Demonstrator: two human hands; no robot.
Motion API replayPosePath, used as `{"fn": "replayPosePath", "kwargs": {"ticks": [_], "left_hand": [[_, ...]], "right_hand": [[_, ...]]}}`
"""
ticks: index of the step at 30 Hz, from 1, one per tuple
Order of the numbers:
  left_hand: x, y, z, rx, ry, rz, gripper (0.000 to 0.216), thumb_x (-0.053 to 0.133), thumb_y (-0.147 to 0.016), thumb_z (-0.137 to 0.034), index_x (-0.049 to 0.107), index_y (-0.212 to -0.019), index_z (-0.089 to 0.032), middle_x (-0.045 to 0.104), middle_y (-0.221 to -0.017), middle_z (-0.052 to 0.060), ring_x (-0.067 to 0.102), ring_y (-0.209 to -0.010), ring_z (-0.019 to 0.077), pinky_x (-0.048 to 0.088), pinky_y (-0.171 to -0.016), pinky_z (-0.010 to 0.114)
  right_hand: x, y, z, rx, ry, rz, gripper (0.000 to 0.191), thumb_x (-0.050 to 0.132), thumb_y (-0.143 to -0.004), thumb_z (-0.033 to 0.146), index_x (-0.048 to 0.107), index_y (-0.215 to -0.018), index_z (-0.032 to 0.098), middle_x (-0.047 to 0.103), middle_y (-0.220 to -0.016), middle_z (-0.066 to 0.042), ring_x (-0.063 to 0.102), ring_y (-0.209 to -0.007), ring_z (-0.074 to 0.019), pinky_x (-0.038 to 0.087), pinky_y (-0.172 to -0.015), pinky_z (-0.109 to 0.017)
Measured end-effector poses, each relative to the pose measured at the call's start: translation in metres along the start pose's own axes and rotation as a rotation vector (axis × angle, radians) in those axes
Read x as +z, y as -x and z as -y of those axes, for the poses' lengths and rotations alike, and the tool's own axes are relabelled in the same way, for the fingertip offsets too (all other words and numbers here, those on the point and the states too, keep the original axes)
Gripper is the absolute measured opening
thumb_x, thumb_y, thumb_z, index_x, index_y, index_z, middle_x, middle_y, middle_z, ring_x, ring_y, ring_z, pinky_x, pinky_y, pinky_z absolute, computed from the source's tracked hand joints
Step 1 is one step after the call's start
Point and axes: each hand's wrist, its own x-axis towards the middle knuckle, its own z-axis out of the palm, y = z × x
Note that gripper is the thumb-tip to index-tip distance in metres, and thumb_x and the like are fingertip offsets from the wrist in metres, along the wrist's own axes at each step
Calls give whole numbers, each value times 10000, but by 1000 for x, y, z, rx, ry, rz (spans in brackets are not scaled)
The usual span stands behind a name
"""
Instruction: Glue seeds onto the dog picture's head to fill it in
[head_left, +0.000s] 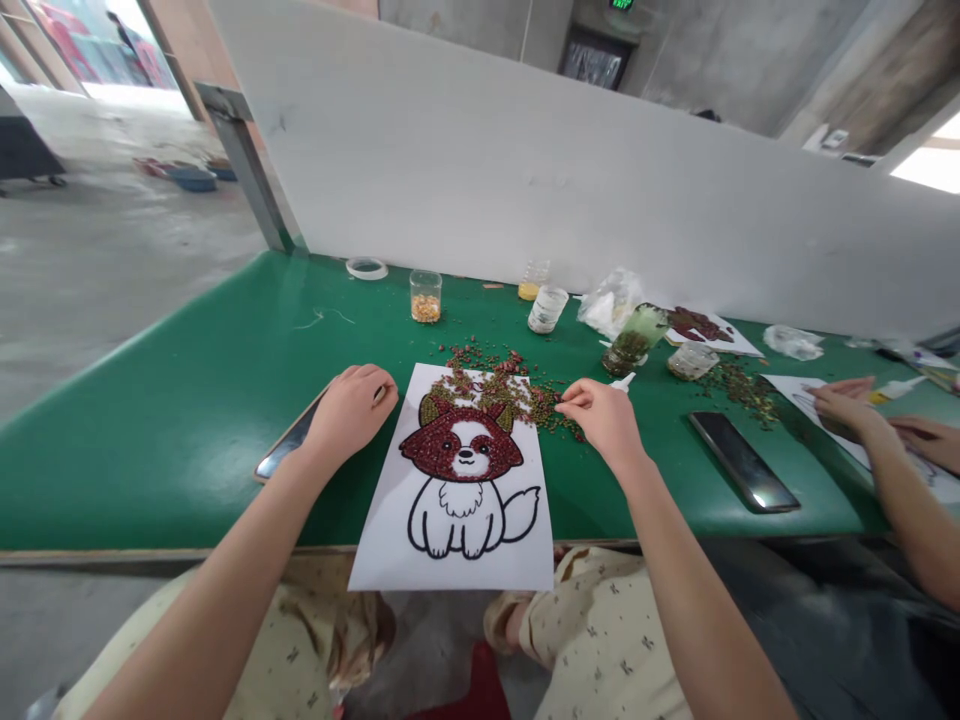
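Note:
A sheet of paper (379, 520) with a cartoon animal drawing lies before me, its lower edge past the table's front. Dark red beans fill most of the drawing's head (427, 445); green ones fill its ears. The body is bare outline. Loose green and red beans (491, 390) are heaped across the sheet's top. My left hand (356, 405) rests with curled fingers left of the sheet, beside a phone (292, 440); something small may be in its fingers. My right hand (602, 412) pinches at the right edge of the beans, the contents hidden. A white nozzle (622, 382) shows behind it.
A cup of yellow kernels (426, 300), a clear cup (547, 310) and a tipped green jar (637, 335) stand toward the white partition (525, 180). Another phone (742, 462) lies to the right. Farther right, another person's hands (851, 405) are over a second sheet.

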Motion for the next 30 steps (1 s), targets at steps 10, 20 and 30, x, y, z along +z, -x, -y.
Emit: {"fn": "replayPosePath", "kwargs": {"ticks": [10,20,30], "left_hand": [[-8,1,-8,26,-20,-4,204,387,-836,-254,559,-754,-181,615,-874,74,542,-874,230,407,-848,355],[-15,5,-26,10,-70,-36,253,376,-832,-272,488,-620,-193,580,-739,70,533,-750,217,409,-729,343],[-16,4,-19,-83,-20,-15,343,444,-833,-410,582,-597,-203,624,-773,66,561,-763,224,396,-644,323]], "right_hand": [[0,6,-10,-54,-275,155,264,483,-739,109,665,-912,190,676,-1051,-73,669,-884,-187,541,-760,-314],[-39,17,-1,-285,-43,-245,327,349,-780,80,636,-886,197,589,-1186,-71,597,-1016,-213,467,-895,-393],[-43,0,-71,256,-90,-221,560,644,-632,295,508,-1158,158,523,-1239,-156,477,-1154,-310,396,-917,-442]]}}
